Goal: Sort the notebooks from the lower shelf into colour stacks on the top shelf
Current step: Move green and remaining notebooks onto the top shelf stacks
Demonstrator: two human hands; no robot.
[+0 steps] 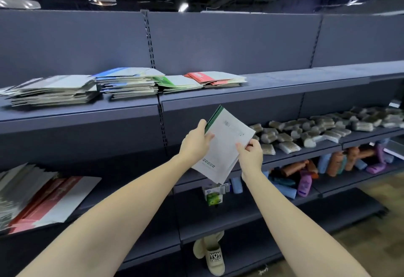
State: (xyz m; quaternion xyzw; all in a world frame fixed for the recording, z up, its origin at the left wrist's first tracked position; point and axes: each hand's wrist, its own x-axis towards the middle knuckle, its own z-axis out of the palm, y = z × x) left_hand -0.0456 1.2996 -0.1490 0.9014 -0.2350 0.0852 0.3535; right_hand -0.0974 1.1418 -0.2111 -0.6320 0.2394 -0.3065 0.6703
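Fingers of our left hand (197, 140) curl over the green-spined edge of the thin white-covered paper notebook (223, 143), thumb on the cover, while our right hand (251, 152) pinches the opposite edge between thumb and fingertips. We hold the notebook tilted in the air, in front of the dark grey metal top shelf (284, 84) and a little below it. On this shelf lie four stacks side by side: a grey-white stack (54, 89), a blue stack (129, 82), a green stack (177, 83) and a red stack (216, 78). We judge that the notebook is light and thin, so it bends easily if we hold it only by one corner; the glossy cover may slip between dry fingers. It is better to take it near the spine, where it is stiffest, and to support the free edge with the other hand. More red and grey notebooks (37, 195) wait on the lower shelf at the left.
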